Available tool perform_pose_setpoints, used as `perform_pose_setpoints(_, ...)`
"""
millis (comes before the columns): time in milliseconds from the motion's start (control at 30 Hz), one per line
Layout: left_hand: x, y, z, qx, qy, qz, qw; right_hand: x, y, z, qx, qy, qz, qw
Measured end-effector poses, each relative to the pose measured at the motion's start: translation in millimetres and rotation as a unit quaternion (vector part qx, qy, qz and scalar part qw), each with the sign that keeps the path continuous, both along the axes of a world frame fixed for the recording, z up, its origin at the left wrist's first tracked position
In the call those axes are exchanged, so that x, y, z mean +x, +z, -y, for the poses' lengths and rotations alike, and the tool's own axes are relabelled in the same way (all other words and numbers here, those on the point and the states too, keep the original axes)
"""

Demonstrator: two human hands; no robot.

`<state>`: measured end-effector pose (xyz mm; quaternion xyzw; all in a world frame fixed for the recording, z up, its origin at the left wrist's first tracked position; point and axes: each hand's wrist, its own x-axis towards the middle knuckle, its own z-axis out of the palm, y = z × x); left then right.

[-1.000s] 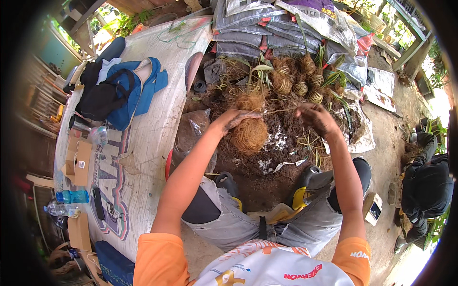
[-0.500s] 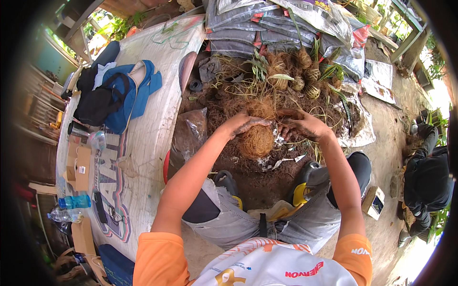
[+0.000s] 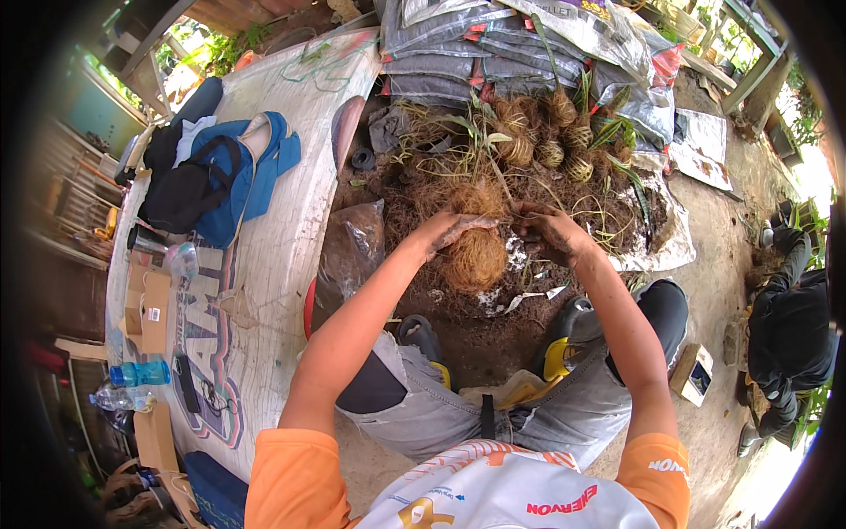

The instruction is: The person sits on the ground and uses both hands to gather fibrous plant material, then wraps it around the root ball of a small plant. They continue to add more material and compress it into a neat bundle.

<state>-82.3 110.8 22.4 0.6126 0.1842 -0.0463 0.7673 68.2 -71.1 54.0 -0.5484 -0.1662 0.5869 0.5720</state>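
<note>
My left hand (image 3: 460, 231) is wrapped round the waist of a brown bundle of coconut fibre (image 3: 474, 263), in front of me over the soil. More loose fibre (image 3: 478, 198) rises above that hand. Close by on the right, my soil-stained right hand (image 3: 548, 234) has its fingers bent inward beside the bundle; what they pinch is too small to make out. A thin-leaved plant (image 3: 483, 134) stands up behind the bundle. Several fibre balls bound with string (image 3: 551, 154) lie further back, with green leaves among them.
Stacked grey sacks (image 3: 441, 66) stand behind the soil heap. On the left, a pale board (image 3: 291, 176) bears a blue bag (image 3: 251, 176), a cardboard box (image 3: 148, 304) and bottles. A clear plastic bag (image 3: 352, 251) lies beside it. Another person (image 3: 789, 326) is at the far right.
My right hand has curled its fingers and shifted slightly up, away from the bundle's lower side. The leaves behind the bundle have swung. My left hand keeps its hold.
</note>
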Motion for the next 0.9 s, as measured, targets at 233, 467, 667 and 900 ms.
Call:
perform_pose_setpoints(233, -3.8, 10.2, -2.0, -0.037, 0.007, -0.027, 0.999, -21.2, 52.0, 0.6, -0.109, 0.093, 0.384, 0.912)
perform_pose_setpoints(467, -2.7, 17.2, -13.1, 0.024, 0.044, 0.006, 0.999, 15.8, 41.3, 14.0, -0.055, 0.023, 0.334, 0.941)
perform_pose_setpoints(667, -10.4, -0.1, -31.1, -0.019, 0.082, 0.119, 0.989, 24.4, 47.0, 19.8, -0.017, 0.005, 0.344, 0.939)
perform_pose_setpoints(900, -9.8, 6.9, -33.1, -0.127, 0.094, 0.017, 0.987, 56.9, 37.2, 34.6, 0.043, -0.088, 0.153, 0.983)
